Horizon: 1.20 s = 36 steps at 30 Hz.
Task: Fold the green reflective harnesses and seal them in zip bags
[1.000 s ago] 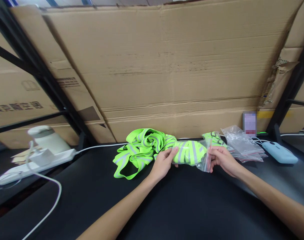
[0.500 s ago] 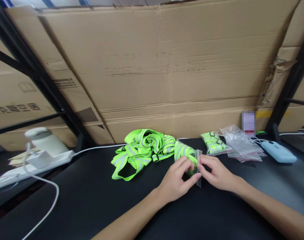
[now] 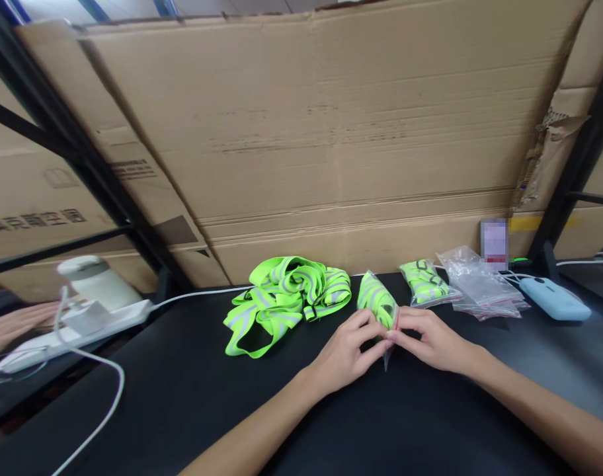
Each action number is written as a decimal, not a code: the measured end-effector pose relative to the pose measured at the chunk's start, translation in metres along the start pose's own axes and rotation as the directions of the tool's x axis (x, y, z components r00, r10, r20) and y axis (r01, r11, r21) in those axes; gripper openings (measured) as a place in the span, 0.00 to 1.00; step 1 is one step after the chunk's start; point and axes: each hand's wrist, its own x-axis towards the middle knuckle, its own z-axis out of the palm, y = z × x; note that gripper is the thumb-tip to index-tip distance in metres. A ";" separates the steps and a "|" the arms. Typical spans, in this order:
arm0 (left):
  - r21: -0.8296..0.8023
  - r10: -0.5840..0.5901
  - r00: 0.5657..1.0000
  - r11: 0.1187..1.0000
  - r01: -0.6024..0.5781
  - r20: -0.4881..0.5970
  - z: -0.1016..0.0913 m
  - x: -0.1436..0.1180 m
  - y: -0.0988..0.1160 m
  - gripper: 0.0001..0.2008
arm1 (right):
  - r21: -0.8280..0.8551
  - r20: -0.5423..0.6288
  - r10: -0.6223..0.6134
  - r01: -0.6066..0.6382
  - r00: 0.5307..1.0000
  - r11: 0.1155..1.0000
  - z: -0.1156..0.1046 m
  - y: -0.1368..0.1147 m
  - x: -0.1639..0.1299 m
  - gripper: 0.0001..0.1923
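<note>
A clear zip bag stuffed with a folded neon-green reflective strap [image 3: 377, 301] stands on end on the black table [image 3: 331, 423]. My left hand [image 3: 348, 349] and my right hand [image 3: 428, 340] both pinch the bag's near, red-lined mouth between thumb and fingers. A loose heap of the same green reflective straps [image 3: 281, 297] lies just left of the bag. A second filled bag [image 3: 425, 283] rests to the right of it.
A stack of empty clear zip bags [image 3: 482, 284] and a pale blue device [image 3: 554, 299] with a cable lie at the right. A white power strip [image 3: 68, 327], a plug and a white cord sit at the left, near another person's hand [image 3: 11, 324]. Large cardboard boxes wall the back.
The bag has been turned from lying sideways between my hands to pointing away from me. Both hands came together at its mouth. Another person's hand has appeared at the left.
</note>
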 end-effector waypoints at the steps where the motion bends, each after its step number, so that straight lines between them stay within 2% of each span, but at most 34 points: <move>1: -0.031 -0.013 1.000 0.999 0.013 0.006 -0.001 0.000 0.000 0.10 | -0.004 0.006 -0.005 0.005 1.000 1.000 -0.001 0.001 0.000 0.14; 5: -0.156 -0.056 0.998 0.986 0.061 0.035 -0.002 0.003 0.002 0.11 | -0.014 0.024 -0.007 0.008 1.000 1.000 -0.002 0.001 0.000 0.14; 12: -0.197 -0.106 0.994 0.974 0.111 0.036 -0.006 0.005 0.002 0.14 | -0.066 0.030 -0.021 0.023 0.999 0.998 -0.005 -0.002 -0.001 0.13; 14: -0.206 -0.143 0.990 0.969 0.139 -0.007 -0.008 0.003 -0.003 0.15 | -0.080 0.008 -0.008 0.008 1.000 0.997 -0.007 0.002 -0.002 0.15; 17: -0.177 -0.166 0.979 0.974 0.144 -0.120 -0.011 0.001 -0.011 0.15 | -0.113 -0.089 0.011 -0.021 0.996 0.993 -0.008 0.010 -0.003 0.16; 21: -0.096 -0.126 0.968 0.990 0.108 -0.215 -0.009 0.000 -0.012 0.13 | -0.154 -0.221 0.072 -0.107 0.973 0.982 -0.009 0.023 -0.007 0.10; 25: -0.113 -0.127 0.963 0.988 0.102 -0.239 -0.005 0.001 -0.005 0.13 | -0.249 -0.228 -0.054 -0.005 0.972 0.968 -0.010 0.029 -0.010 0.12; 28: -0.129 -0.125 0.964 0.987 0.097 -0.234 -0.005 0.001 -0.002 0.12 | -0.334 -0.280 -0.085 -0.014 0.956 0.943 -0.009 0.028 -0.009 0.17; 32: -0.108 -0.099 0.976 0.991 0.079 -0.192 -0.005 0.001 -0.001 0.13 | -0.372 -0.394 -0.002 -0.157 0.919 0.915 -0.008 0.021 -0.007 0.15; 36: -0.114 -0.069 0.995 0.992 0.061 -0.069 -0.002 0.001 0.002 0.10 | -0.430 -0.361 0.094 -0.255 0.928 0.866 -0.006 0.013 -0.005 0.13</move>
